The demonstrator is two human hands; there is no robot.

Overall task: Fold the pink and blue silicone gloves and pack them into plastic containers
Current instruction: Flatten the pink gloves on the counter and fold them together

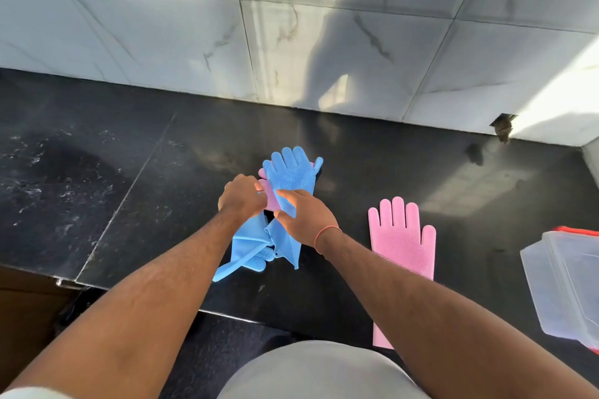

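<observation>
Gripping a pink silicone glove [271, 196] at centre, the left hand [241, 196] curls round it; the right hand [303, 219] pinches the blue silicone glove [291, 173] draped over it. Another blue glove [249, 251] lies at six o'clock, a second pink glove [402, 236] at three o'clock, clear plastic containers [564, 282] beyond. No writing is legible.

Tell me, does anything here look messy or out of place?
The gloves under the hands are a jumble: a blue glove lies over a second pink glove, and another blue glove sits crumpled near the counter edge. The lone pink glove overhangs that edge. No spill or damage shows.
</observation>
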